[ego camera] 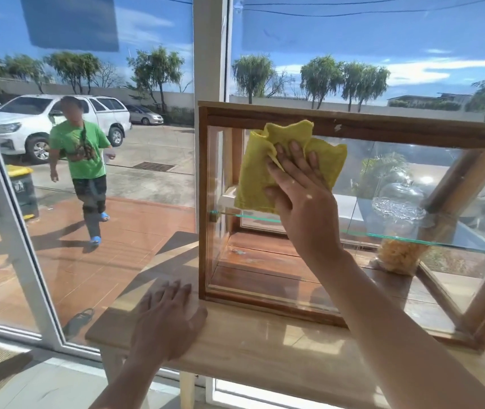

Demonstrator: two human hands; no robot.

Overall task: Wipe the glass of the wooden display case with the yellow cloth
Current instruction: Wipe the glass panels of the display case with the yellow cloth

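Note:
The wooden display case [353, 128] stands on a light wooden table [264, 349] by the window. Its front is glass [264, 261], with a glass shelf inside. My right hand [300, 196] presses the yellow cloth [256, 172] flat against the upper left part of the front glass, fingers spread over the cloth. My left hand [167, 323] rests palm down on the table just left of the case's lower corner, holding nothing.
Inside the case sit a glass dome on a dish [397, 199] and a bag of yellow snacks [397, 255]. Large windows stand behind the table. Outside, a person in a green shirt [82, 152] walks near a white pickup truck [43, 119] and a bin [23, 187].

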